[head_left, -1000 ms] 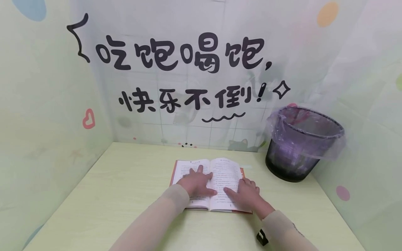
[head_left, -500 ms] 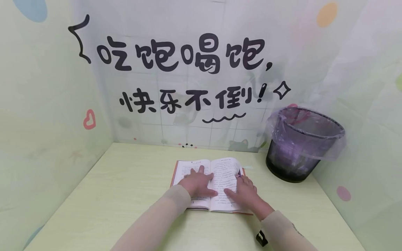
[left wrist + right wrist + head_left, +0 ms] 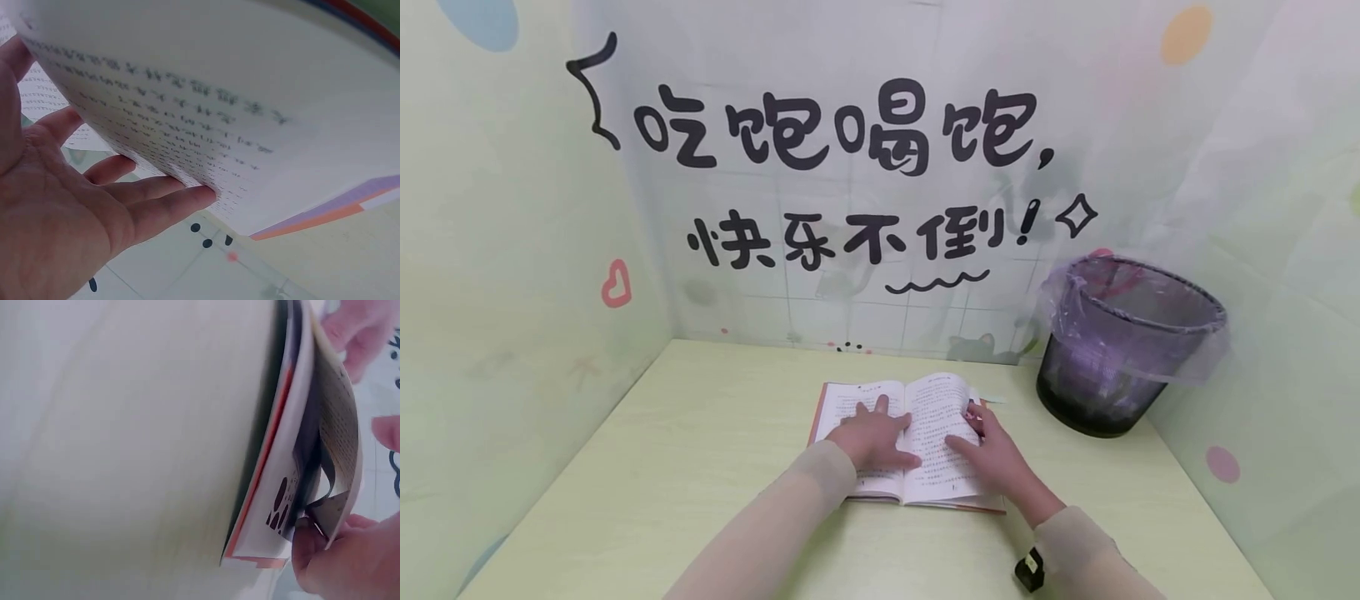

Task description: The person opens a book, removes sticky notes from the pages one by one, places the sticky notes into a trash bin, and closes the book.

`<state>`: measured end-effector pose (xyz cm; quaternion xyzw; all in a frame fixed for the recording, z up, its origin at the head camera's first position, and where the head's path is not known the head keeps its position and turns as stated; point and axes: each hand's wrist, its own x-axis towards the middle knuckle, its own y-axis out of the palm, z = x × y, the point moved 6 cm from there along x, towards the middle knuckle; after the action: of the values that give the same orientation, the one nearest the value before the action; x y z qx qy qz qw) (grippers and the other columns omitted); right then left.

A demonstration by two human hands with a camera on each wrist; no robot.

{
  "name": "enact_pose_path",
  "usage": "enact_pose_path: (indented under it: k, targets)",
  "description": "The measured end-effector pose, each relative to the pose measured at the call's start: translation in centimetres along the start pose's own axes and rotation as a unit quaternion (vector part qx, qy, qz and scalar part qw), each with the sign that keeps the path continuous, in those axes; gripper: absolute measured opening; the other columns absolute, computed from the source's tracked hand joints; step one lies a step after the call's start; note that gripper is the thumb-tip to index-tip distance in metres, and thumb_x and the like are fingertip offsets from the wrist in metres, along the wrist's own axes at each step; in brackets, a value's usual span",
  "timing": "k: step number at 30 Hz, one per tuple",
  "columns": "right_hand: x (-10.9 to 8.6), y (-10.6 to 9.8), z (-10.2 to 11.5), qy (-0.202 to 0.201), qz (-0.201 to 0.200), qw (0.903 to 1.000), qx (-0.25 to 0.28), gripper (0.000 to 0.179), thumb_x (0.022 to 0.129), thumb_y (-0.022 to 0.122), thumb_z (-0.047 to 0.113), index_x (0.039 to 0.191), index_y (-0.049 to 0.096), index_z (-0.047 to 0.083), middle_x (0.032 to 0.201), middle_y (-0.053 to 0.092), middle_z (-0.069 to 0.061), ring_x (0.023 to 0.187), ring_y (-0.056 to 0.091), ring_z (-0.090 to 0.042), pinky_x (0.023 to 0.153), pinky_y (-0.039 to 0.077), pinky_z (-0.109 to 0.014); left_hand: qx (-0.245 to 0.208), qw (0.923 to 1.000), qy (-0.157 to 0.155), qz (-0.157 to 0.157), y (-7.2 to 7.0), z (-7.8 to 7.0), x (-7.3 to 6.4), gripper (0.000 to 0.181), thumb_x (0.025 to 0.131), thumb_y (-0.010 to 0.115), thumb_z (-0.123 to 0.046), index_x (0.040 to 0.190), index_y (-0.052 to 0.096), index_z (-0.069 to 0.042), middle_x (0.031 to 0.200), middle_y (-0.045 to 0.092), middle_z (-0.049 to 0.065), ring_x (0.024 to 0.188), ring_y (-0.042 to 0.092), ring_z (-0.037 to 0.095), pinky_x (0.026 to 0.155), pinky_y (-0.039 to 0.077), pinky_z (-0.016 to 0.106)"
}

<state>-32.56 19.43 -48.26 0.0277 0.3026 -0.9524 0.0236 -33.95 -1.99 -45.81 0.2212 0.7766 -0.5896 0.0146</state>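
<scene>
An open book [image 3: 934, 408] with printed pages and an orange-red cover edge lies on the table. My left hand [image 3: 872, 437] rests on its left page with fingers spread, the thumb reaching to the middle fold. In the left wrist view the straight fingers of the left hand [image 3: 81, 200] lie against the page. At the right edge, my right hand [image 3: 996, 450] has its fingers curled under lifted pages, the thumb over the top. The right wrist view shows the right hand [image 3: 350, 556] at the curved-up pages [image 3: 340, 425], apart from the leaves and cover below.
A black mesh bin [image 3: 1105, 367] with a purple plastic liner stands at the back right of the pale table [image 3: 722, 433]. Behind is a printed wall hanging [image 3: 865, 308] with black lettering. A small black object [image 3: 1030, 571] shows beside the right sleeve.
The right hand has gone from lying on the right page to curling its fingers under the edge, and the page's outer side has risen. The left hand stays in place.
</scene>
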Motion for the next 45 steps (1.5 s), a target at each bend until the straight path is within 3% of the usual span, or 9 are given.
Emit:
enact_pose_path:
  k: [4,11,17,23,27,32,39,42,45]
  targets:
    - [0.0,-0.9,-0.3,0.040,-0.020,0.9907,0.129,0.079,0.107,0.071,0.034,0.170,0.031,0.005,0.165,0.051,-0.024,0.150,0.053,-0.039,0.126,0.045,-0.055,0.003,1.0000,0.002,-0.001,0.0,0.1,0.1,0.083,0.097,0.072,-0.068,0.168,0.048,-0.032,0.184,0.021,0.018,0.164,0.024,0.059,0.127,0.035,0.075]
    - [0.3,-1.9,-1.8,0.124,-0.047,0.9412,0.311,0.075,0.109,0.064,0.029,0.172,0.029,0.005,0.144,0.063,-0.017,0.096,0.071,-0.013,0.080,0.061,-0.028,-0.005,1.0000,0.003,-0.002,0.0,0.2,-0.1,0.084,0.096,0.073,-0.068,0.168,0.047,-0.033,0.184,0.020,0.017,0.164,0.024,0.058,0.127,0.034,0.074]
    - [0.4,-1.7,-2.1,0.107,-0.015,0.9158,0.387,0.058,0.115,0.051,0.033,0.165,0.040,0.006,0.127,0.073,-0.005,0.096,0.072,-0.011,0.082,0.062,-0.029,-0.012,0.9999,0.003,-0.001,0.0,0.2,-0.2,0.084,0.096,0.072,-0.069,0.168,0.047,-0.033,0.184,0.019,0.017,0.165,0.022,0.059,0.127,0.033,0.076]
    - [0.1,-0.6,-1.9,0.082,0.052,0.8887,0.448,0.047,0.118,0.024,0.039,0.131,0.060,0.013,0.105,0.077,0.006,0.094,0.073,-0.010,0.081,0.062,-0.028,-0.035,0.9993,0.014,-0.002,0.0,0.9,-0.2,0.085,0.095,0.072,-0.069,0.168,0.046,-0.034,0.184,0.020,0.016,0.167,0.021,0.055,0.124,0.035,0.077]
    - [-0.1,-0.1,-2.1,0.079,0.076,0.9043,0.413,0.049,0.117,0.024,0.037,0.131,0.064,0.013,0.105,0.076,0.006,0.095,0.072,-0.011,0.083,0.061,-0.029,-0.037,0.9974,0.061,-0.010,-0.1,1.8,-0.2,0.086,0.096,0.073,-0.066,0.169,0.047,-0.028,0.182,0.028,0.016,0.167,0.026,0.050,0.129,0.036,0.069]
    - [0.3,0.3,-1.6,0.043,0.129,0.9256,0.353,0.051,0.118,0.031,0.031,0.156,0.051,0.003,0.126,0.074,-0.002,0.113,0.071,-0.015,0.099,0.060,-0.035,-0.085,0.9877,0.125,-0.039,-0.9,4.4,-0.4,0.073,0.106,0.067,-0.047,0.166,0.049,-0.010,0.175,0.042,0.015,0.166,0.035,0.037,0.136,0.031,0.052]
    - [0.0,1.7,1.0,-0.039,0.111,0.9890,0.090,0.060,0.112,0.060,0.036,0.167,0.048,0.015,0.156,0.063,-0.019,0.136,0.068,-0.035,0.112,0.059,-0.054,-0.194,0.9718,0.084,-0.105,-2.0,10.3,-1.3,0.038,0.104,0.074,-0.022,0.139,0.073,-0.009,0.151,0.067,0.013,0.146,0.059,0.038,0.124,0.046,0.059]
    - [-0.6,2.8,2.5,-0.078,0.087,0.9919,-0.051,0.064,0.107,0.064,0.050,0.164,0.054,0.021,0.155,0.065,-0.020,0.140,0.064,-0.042,0.115,0.053,-0.063,-0.210,0.9695,0.068,-0.107,-1.8,12.0,-1.5,0.032,0.105,0.073,-0.021,0.135,0.076,-0.012,0.145,0.071,0.010,0.136,0.065,0.033,0.120,0.051,0.058]
    - [-1.3,4.0,3.2,-0.099,0.080,0.9763,-0.176,0.074,0.101,0.066,0.067,0.163,0.054,0.028,0.158,0.061,-0.022,0.145,0.057,-0.050,0.117,0.048,-0.070,-0.223,0.9673,0.061,-0.104,-1.9,12.9,-1.5,0.029,0.106,0.072,-0.020,0.133,0.077,-0.012,0.139,0.073,0.008,0.128,0.067,0.028,0.118,0.053,0.056]
